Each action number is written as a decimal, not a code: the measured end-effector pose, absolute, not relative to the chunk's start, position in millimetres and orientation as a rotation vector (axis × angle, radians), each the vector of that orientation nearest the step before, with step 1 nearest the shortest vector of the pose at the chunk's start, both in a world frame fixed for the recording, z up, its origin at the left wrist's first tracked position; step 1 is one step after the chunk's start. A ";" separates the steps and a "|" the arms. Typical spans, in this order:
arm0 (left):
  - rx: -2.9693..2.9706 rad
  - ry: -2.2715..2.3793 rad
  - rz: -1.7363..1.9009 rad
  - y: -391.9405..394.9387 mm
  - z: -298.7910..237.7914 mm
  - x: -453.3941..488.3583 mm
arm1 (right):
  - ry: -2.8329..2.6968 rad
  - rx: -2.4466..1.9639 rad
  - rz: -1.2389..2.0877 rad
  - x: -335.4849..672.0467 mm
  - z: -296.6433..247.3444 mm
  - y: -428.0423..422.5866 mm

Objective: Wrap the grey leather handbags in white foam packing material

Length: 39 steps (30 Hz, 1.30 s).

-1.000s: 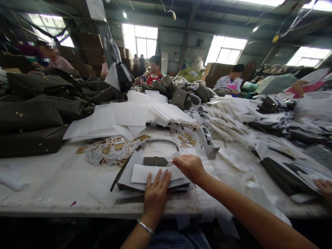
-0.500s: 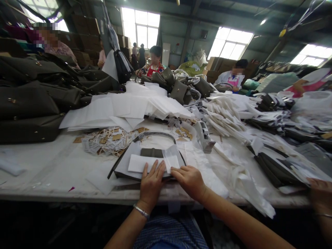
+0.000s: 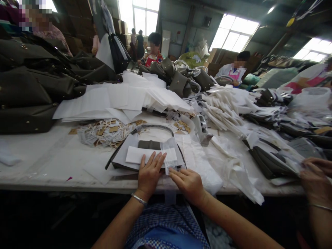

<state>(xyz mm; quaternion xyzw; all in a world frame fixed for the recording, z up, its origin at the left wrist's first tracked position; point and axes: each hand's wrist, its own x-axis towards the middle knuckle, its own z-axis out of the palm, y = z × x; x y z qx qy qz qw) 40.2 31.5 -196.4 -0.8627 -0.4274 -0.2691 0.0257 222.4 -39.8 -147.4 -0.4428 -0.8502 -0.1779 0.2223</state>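
A dark olive handbag (image 3: 149,144) lies on the table before me, its handle (image 3: 158,126) arching away at the far side. White sheet covers parts of it, and a folded white foam piece (image 3: 135,155) lies across its near part. My left hand (image 3: 150,173) rests flat on the foam, fingers spread. Beside it, my right hand (image 3: 187,183) is closed at the bag's near edge, thumb and forefinger on the end of a thin translucent white strip (image 3: 169,163). This strip runs over the foam toward me. The bag's near edge is partly hidden by my hands.
Loose tags with strings (image 3: 109,133) lie beyond the bag, left. A grey tape dispenser (image 3: 202,130) stands to the right. White sheets (image 3: 114,98) and dark bags (image 3: 31,90) are piled behind. A co-worker's hands (image 3: 315,173) work at another bag (image 3: 267,162) on the right.
The white sheet by my right hand looks narrower and lies farther over the foam toward me. My right hand has drawn slightly nearer to me. The view has shifted a little.
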 end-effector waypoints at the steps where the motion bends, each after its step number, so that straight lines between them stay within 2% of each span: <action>1: -2.666 -1.321 -0.824 31.1 -195.0 40.0 | -2.347 -1.218 -0.493 222.2 -149.1 -40.8; 13: -2.704 -1.335 -0.872 31.9 -196.3 39.0 | -2.351 -1.172 -0.502 227.1 -155.3 -39.8; 22: -2.709 -1.306 -0.950 31.7 -197.1 39.3 | -2.233 -1.207 -0.252 235.6 -145.6 -35.4; 33: -2.726 -1.265 -1.045 34.4 -204.3 37.6 | -2.371 -1.236 -0.323 253.7 -147.7 -13.5; 39: -2.668 -1.236 -1.102 36.4 -206.1 39.3 | -2.358 -1.071 -0.285 254.4 -134.8 8.6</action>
